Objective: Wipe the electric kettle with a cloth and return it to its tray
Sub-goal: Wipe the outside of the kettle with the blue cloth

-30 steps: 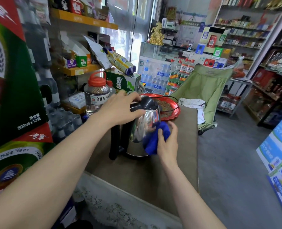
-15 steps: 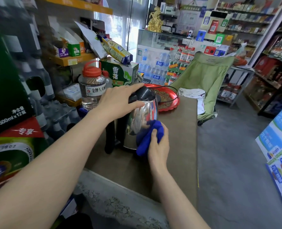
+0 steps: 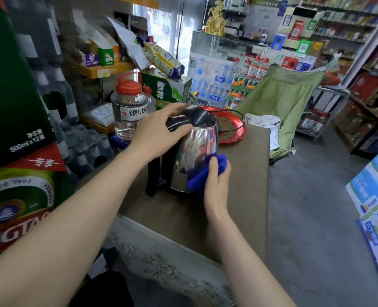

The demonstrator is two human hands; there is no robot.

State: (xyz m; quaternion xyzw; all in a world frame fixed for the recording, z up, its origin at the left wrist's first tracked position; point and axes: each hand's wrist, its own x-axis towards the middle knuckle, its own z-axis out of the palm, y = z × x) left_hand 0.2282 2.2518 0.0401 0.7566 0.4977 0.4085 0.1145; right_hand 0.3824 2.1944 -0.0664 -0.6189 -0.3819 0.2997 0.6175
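1. A clear jug [image 3: 129, 116] with a red cap stands just beyond the left grip [image 3: 159, 131], on its left, close enough that I'd mind the elbow.
2. The left grip clasps the black top of the kettle [image 3: 198, 147], with the fingers over the lid and the thumb along the handle's upper end. That looks like the right way to steady it while the other side is rubbed.
3. The kettle stands on the bench [image 3: 247, 178] directly under that grip, not on its tray.
4. The right grip [image 3: 216, 185] is closed round a bunched blue cloth [image 3: 198, 181] and presses it against the kettle's lower right wall. To my eye the wipe is only part done. I'd use overlapping strokes up towards the rim and turn the kettle with the left grip to reach the far side. Firm downward pressure should stop it sliding.
5. The red tray [image 3: 241, 131] lies beyond the right grip, just behind the kettle, with a black cord [image 3: 239, 114] looped over it.
6. Compared with half a second ago, little differs. Both grips keep their hold, the cloth stays on the same low patch, and the kettle is still off the tray.
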